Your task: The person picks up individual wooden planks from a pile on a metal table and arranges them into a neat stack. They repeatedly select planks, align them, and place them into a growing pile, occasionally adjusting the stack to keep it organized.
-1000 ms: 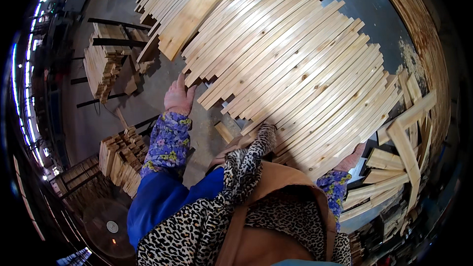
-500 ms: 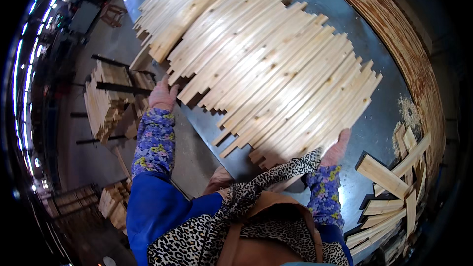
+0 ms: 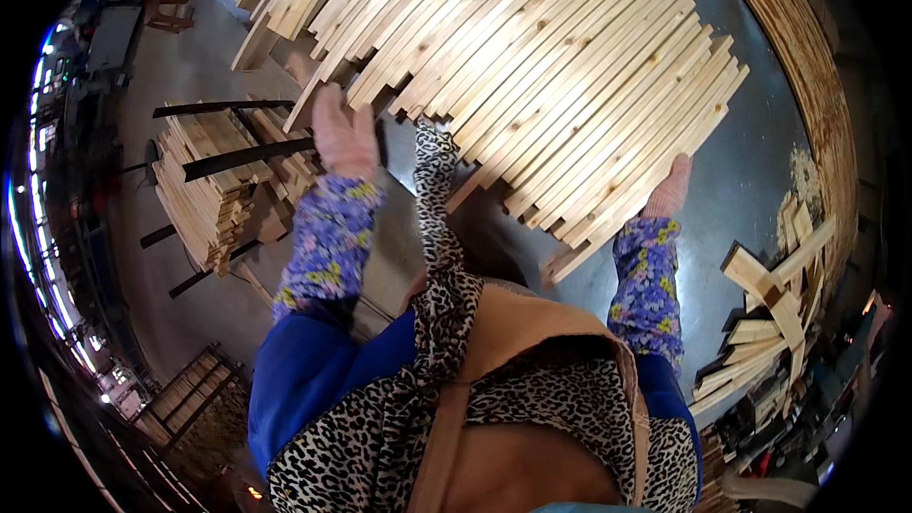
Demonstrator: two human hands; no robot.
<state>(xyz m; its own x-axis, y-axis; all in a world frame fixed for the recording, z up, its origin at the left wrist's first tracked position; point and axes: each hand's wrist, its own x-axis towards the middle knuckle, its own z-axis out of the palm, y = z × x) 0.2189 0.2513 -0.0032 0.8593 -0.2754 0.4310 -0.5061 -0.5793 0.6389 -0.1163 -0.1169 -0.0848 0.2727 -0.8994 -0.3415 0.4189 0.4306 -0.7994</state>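
The left hand [image 3: 344, 133] is raised with its palm flat and fingers spread, pressed against the near-left edge of a wide layer of slats [image 3: 532, 66]. It grips nothing; it only bears against the slat ends. The right hand [image 3: 668, 188] lies against the near-right edge of the same layer, fingers upward along the ends, but whether they curl round a slat cannot be told.

The slats are pale wood strips lying side by side, running diagonally between the two hands and well beyond them. Their ends form a stepped edge on the right. They rest on a grey metal worktop [image 3: 760, 171], whose bare surface shows just beyond the right hand.

Both forearms wear floral sleeves [image 3: 328, 247] over blue. A leopard-print scarf [image 3: 432, 228] hangs between the hands, its tip near the slat ends.

Left of the left hand, lower down, a stack of cut strips [image 3: 204, 199] sits on dark bars. Right of the right hand, loose offcuts [image 3: 774, 309] lie in a heap at the worktop's edge. Beyond the right hand, along the far rim of the worktop, more wood [image 3: 807, 57] curves past.
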